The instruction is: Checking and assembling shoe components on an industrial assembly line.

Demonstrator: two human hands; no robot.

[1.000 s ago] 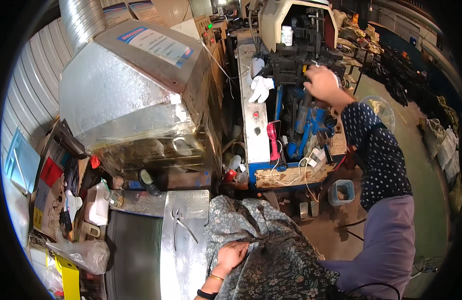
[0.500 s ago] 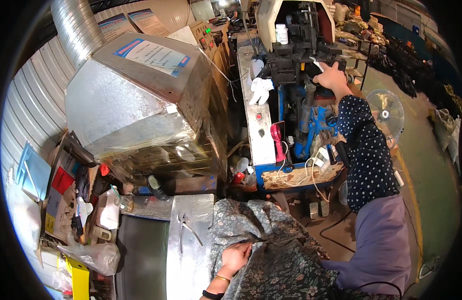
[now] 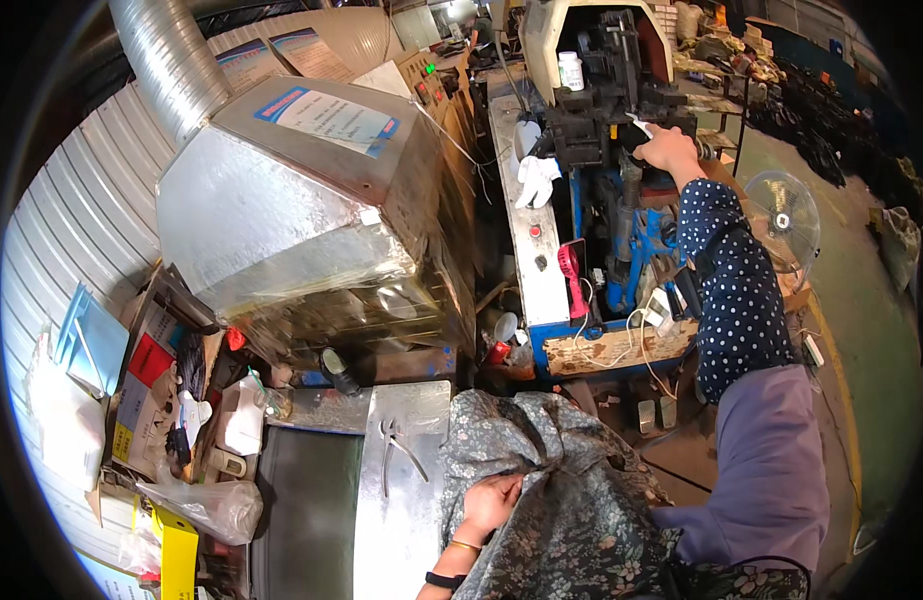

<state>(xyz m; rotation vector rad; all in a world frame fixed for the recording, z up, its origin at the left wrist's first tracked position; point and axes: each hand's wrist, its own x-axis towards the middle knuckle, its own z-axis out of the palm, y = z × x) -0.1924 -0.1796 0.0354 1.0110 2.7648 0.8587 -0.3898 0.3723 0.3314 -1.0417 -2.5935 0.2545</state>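
My left hand [image 3: 490, 503] rests low in the view, fingers curled into the grey floral cloth [image 3: 552, 470] bunched over my lap. My right hand [image 3: 667, 148] is stretched far forward, in a dotted dark-blue sleeve [image 3: 734, 290], and holds a small white piece [image 3: 641, 124] against the black block of the blue machine [image 3: 602, 120]. A pair of metal pliers [image 3: 397, 448] lies on the shiny steel sheet [image 3: 402, 520] just left of my left hand.
A big sheet-metal hood [image 3: 302, 210] with a ribbed duct [image 3: 167, 55] fills the left. White gloves [image 3: 535, 178] hang on the machine's white panel. A fan [image 3: 782, 215] stands at right. Boxes, bags and bottles [image 3: 132, 400] crowd the lower left; a wooden board with cables [image 3: 622, 345] lies below the machine.
The view has shifted so the machine and hood sit lower and closer. My right hand stays at the machine's black block; my left hand keeps its grip in the cloth.
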